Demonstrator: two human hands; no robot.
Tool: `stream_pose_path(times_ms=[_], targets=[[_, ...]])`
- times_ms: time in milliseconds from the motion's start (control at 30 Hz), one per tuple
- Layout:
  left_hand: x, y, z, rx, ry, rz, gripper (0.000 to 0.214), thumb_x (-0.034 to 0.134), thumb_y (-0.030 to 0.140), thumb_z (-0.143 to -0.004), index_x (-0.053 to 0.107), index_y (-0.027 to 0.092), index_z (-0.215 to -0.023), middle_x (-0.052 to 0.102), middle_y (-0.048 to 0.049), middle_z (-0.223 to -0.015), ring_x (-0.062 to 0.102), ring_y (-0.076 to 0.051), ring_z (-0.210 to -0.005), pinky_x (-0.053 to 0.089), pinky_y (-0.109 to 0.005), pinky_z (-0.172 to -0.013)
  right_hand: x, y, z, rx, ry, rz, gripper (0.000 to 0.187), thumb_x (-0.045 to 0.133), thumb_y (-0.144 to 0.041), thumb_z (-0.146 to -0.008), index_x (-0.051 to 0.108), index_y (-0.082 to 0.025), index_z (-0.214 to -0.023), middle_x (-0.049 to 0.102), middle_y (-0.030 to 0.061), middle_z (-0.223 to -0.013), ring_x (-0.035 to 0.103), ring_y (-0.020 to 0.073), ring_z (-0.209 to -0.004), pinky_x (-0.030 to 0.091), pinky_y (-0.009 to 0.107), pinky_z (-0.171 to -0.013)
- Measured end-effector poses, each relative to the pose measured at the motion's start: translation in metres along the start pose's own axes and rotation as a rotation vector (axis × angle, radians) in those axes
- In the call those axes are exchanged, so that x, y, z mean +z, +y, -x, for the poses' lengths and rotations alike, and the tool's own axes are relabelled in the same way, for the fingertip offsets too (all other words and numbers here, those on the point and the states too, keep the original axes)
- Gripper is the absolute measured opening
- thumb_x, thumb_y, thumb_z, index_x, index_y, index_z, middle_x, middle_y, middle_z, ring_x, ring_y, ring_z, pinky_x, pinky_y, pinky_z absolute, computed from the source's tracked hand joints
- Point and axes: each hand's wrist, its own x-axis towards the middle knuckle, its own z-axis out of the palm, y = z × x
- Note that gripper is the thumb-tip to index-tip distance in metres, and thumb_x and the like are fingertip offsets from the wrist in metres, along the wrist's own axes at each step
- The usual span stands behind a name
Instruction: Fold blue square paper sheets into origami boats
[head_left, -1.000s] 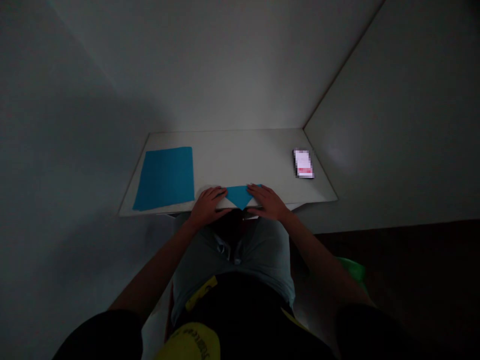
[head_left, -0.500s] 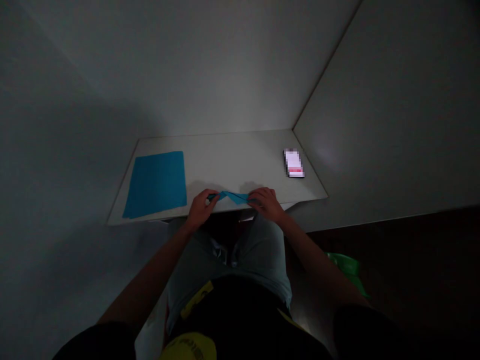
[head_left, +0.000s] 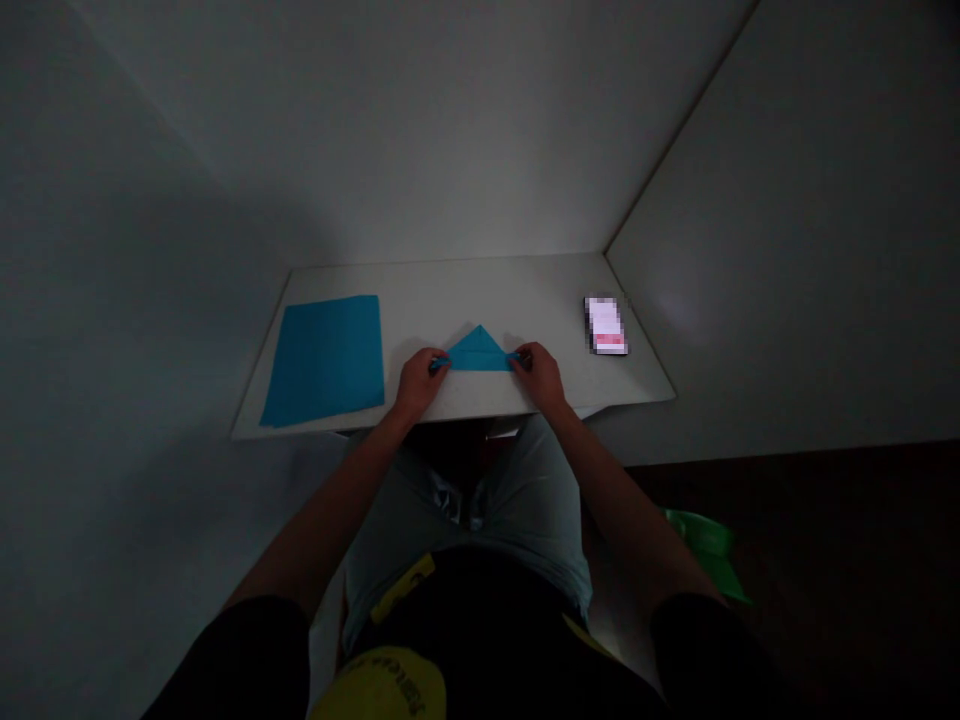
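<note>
Between my hands is a piece of folded blue paper [head_left: 480,352], shaped like a low triangle with its peak toward the wall and a straight band along the near side. My left hand [head_left: 422,381] pinches its left end, fingers closed on it. At the right end my right hand [head_left: 539,374] grips the paper between thumb and fingers. The folded paper is over the white table [head_left: 480,288]; whether it rests on the top I cannot tell. Left of my left hand lies a stack of blue paper sheets [head_left: 327,360], slightly uneven at the edges.
A phone [head_left: 606,326] with a lit, pixelated screen lies at the table's right side. Walls close in the table at the back, left and right. On the dark floor at lower right is a green plastic object [head_left: 705,545], partly behind my right arm.
Both hands have moved a little farther from me over the table with the paper. The paper, earlier seen nearly edge-on near the front edge, now shows its triangular face.
</note>
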Motion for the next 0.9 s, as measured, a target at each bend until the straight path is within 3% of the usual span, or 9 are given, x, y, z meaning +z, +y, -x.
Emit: stream_pose_path(times_ms=[167, 300, 400, 667, 900], targets=[[0.001, -0.005, 0.005, 0.1, -0.04, -0.118, 0.016, 0.076, 0.029, -0.097, 0.079, 0.023, -0.112, 0.078, -0.0098, -0.124, 0.071, -0.028, -0.123, 0.054, -0.047, -0.116, -0.004, 0.001, 0.003, -0.155, -0.072, 0.09, 0.022, 0.064, -0.041, -0.103, 0.079, -0.024, -0.104, 0.075, 0.0111, -0.106, 0.071, 0.0271, -0.094, 0.06, 0.046, -0.095], [-0.004, -0.011, 0.006, 0.112, -0.062, -0.139, 0.02, 0.077, 0.032, -0.098, 0.082, 0.025, -0.116, 0.077, -0.0087, -0.135, 0.069, -0.029, -0.128, 0.052, -0.049, -0.119, -0.016, 0.003, 0.016, -0.325, -0.172, 0.155, 0.028, 0.068, -0.046, -0.104, 0.081, -0.027, -0.119, 0.075, 0.0132, -0.123, 0.07, 0.0321, -0.114, 0.057, 0.053, -0.106], [-0.008, -0.013, 0.006, 0.13, -0.073, -0.169, 0.018, 0.074, 0.034, -0.101, 0.084, 0.026, -0.113, 0.081, -0.0077, -0.127, 0.07, -0.029, -0.123, 0.052, -0.05, -0.117, -0.025, 0.005, 0.023, -0.385, -0.217, 0.175, 0.034, 0.068, -0.049, -0.105, 0.079, -0.028, -0.129, 0.073, 0.0135, -0.136, 0.068, 0.0335, -0.121, 0.054, 0.056, -0.109], [-0.015, -0.019, -0.003, 0.298, -0.198, -0.295, 0.022, 0.064, 0.038, -0.107, 0.084, 0.029, -0.108, 0.084, -0.0082, -0.119, 0.073, -0.028, -0.113, 0.051, -0.051, -0.113, -0.029, 0.003, 0.021, -0.37, -0.218, 0.113, 0.034, 0.07, -0.051, -0.103, 0.077, -0.028, -0.128, 0.074, 0.0127, -0.135, 0.067, 0.0334, -0.124, 0.054, 0.056, -0.111], [-0.014, -0.027, -0.01, 0.376, -0.225, -0.322, 0.03, 0.054, 0.037, -0.11, 0.082, 0.026, -0.114, 0.083, -0.0108, -0.117, 0.073, -0.028, -0.108, 0.054, -0.049, -0.109, -0.028, -0.001, 0.019, -0.305, -0.189, 0.084, 0.035, 0.067, -0.051, -0.105, 0.074, -0.028, -0.129, 0.075, 0.012, -0.128, 0.068, 0.032, -0.12, 0.054, 0.053, -0.11]])
